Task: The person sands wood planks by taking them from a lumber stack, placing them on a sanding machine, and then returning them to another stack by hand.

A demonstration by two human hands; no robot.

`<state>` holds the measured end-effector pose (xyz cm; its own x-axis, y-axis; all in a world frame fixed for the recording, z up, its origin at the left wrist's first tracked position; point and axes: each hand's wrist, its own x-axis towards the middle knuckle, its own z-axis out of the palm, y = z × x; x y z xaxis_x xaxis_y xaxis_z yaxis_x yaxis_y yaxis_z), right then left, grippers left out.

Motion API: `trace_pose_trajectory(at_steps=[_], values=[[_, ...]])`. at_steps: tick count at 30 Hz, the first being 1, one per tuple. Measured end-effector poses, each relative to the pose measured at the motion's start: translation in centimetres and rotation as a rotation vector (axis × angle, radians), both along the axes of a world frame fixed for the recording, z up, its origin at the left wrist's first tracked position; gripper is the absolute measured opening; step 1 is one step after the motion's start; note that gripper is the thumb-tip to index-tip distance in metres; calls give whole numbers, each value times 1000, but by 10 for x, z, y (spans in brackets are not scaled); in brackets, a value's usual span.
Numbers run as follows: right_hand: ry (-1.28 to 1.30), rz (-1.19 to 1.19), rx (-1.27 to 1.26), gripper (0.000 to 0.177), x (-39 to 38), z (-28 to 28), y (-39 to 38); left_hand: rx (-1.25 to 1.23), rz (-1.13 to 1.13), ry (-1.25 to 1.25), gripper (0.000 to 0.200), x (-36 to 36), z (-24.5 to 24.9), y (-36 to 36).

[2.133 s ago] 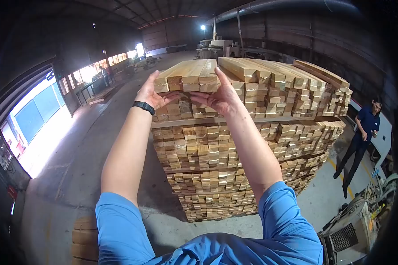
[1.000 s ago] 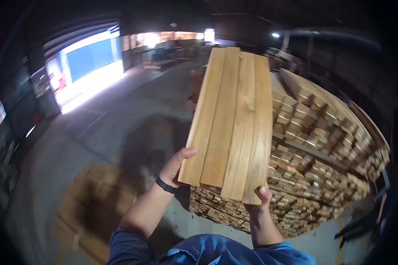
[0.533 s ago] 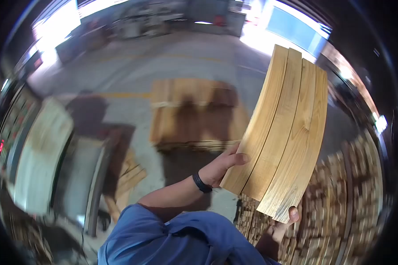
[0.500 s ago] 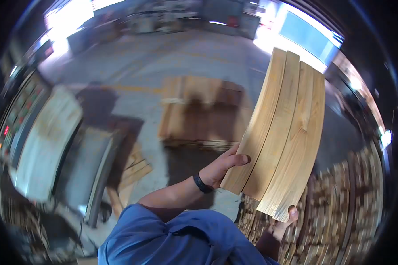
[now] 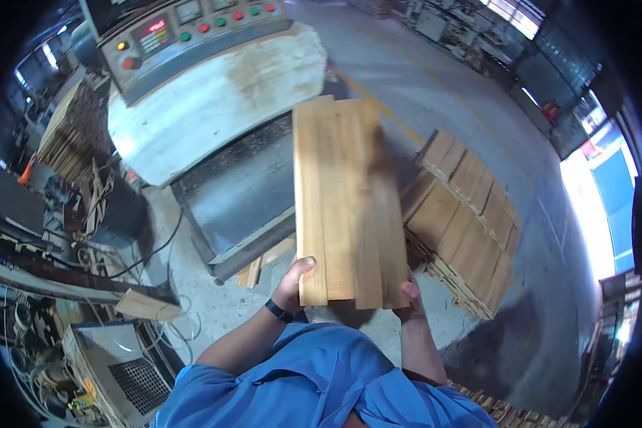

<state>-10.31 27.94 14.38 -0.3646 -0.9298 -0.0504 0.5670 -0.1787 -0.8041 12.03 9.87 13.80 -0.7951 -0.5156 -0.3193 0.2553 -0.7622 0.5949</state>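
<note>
Holding a flat bundle of boards [image 5: 346, 207] level, just right of the machine [image 5: 214, 93].
The near end is gripped at both corners. The left hand [image 5: 292, 279] is closed on the corner nearer the machine, with the thumb laid on top. The right hand [image 5: 411, 296] is closed on the corner farther from it, with most of its fingers hidden beneath. This grip is judged to keep the loose pieces pressed edge to edge as one sheet. Several long, pale yellow-brown planks are seen, smooth-faced and square-cut, with their far end reaching over the machine's steel bed [image 5: 242, 192]. Further right of the machine, a low stack [image 5: 464, 214] of similar wood is set on the floor.
</note>
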Motion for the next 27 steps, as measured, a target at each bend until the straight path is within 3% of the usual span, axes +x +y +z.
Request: trace_pose_trajectory(at_steps=[3,6,7,8,10,13,14,17,20,22,24,27], values=[[-7,191,131,78,6,-51,-86,93,161,-6,63,38,-57,-34],[-322,587,415,74,-9,-144,-156,100,285,-170,51,65,-133,-62],[-276,521,453,72,3,-149,-164,84,363,-213,50,69,-141,-71],[-222,457,485,70,19,-153,-176,49,421,-356,61,71,-122,-73],[-191,436,500,61,31,-148,-193,113,428,-253,61,79,-140,-89],[50,459,541,62,31,-135,-218,135,479,-308,59,85,-146,-89],[221,426,578,64,31,-133,-229,105,511,-317,58,83,-149,-89],[966,357,682,64,6,-195,-255,52,612,-380,55,74,-164,-90],[1032,329,798,64,-3,-157,-265,48,708,-465,50,80,-183,-89],[750,405,673,65,-24,-209,-268,19,797,-531,44,82,-198,-87],[505,452,600,67,-37,-215,-273,16,839,-571,44,82,-203,-87],[246,504,591,69,-34,-146,-265,-20,887,-713,48,85,-220,-83]])
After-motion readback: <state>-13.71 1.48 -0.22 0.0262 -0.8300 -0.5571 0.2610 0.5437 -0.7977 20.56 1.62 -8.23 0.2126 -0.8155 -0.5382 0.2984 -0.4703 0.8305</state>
